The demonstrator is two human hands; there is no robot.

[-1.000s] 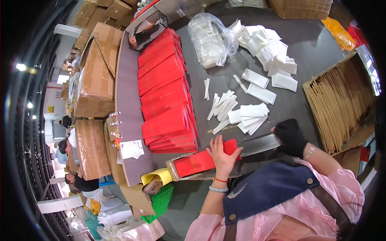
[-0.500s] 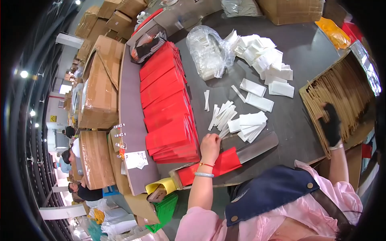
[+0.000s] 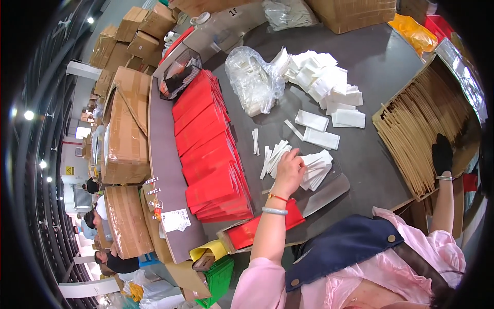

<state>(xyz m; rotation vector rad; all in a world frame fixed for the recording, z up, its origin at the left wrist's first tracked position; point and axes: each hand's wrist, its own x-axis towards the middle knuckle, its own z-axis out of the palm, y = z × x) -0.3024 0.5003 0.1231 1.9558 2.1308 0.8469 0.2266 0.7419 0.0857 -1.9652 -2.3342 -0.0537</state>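
Observation:
My bare left hand is bent over the white strips and the fanned stack of flat white packets, its fingers apart and nothing visible in them. Below that wrist, a red sleeve lies along the table's near edge, with a grey flat blade-like piece reaching out of its right end. On the right, my right hand in a black glove lies against the upright brown cardboard pieces packed in a carton, its fingers looking stretched out.
Overlapping red envelopes run along the table's left side. A clear plastic bag and a heap of white packets lie farther back. A black mesh basket stands behind the envelopes. Large cartons stand beyond the left edge.
My left hand has moved right and away from me, from the red sleeve to the white packets. My gloved right hand has shifted right along the cardboard pieces. The whole view has shifted slightly.

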